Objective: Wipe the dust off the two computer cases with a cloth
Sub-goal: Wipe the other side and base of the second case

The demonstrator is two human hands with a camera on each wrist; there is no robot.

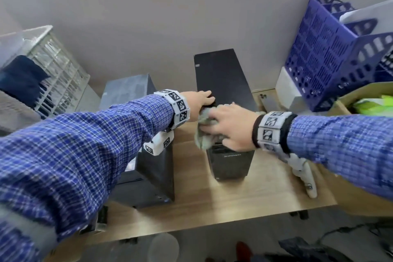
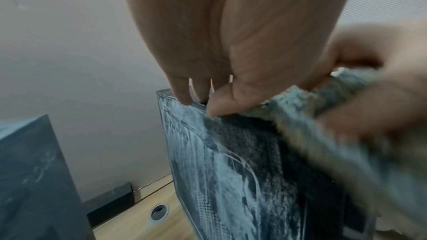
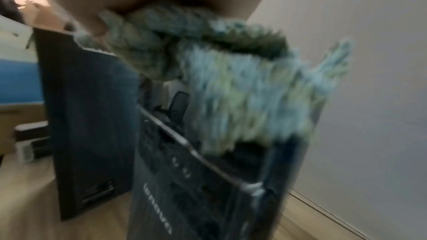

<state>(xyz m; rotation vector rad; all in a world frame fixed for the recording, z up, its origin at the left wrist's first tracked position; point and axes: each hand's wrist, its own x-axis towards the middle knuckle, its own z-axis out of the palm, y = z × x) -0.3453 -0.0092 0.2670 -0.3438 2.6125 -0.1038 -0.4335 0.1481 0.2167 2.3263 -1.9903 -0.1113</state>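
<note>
Wiping the front top corner of the right computer case (image 1: 225,83) is the step in hand, as I judge it. On the near part of the wooden table (image 1: 234,198) stand both towers, the left computer case (image 1: 153,168) beside the right one and a little apart from it. The right hand (image 1: 231,127) lies over the crumpled cloth (image 1: 204,132) with fingers curled into it, and it presses the cloth on the near end of the case top; part of the cloth hangs down over the front panel. The right wrist view is blurred, so exactly how the fingers hold it is not sure. Just behind, the left hand (image 1: 201,100) grips the left top edge of the same case, fingers on the top and thumb on the side, to keep it steady.

In the left wrist view this side panel (image 2: 231,171) is streaked with pale dust, and the other case top also looks grey. To do it well, I would keep the cloth flat, wipe in long strokes from far to near, and hold the tower firm so it does not tip. Farther right stands a blue plastic rack (image 1: 323,57), far left a white wire basket (image 1: 57,64).
</note>
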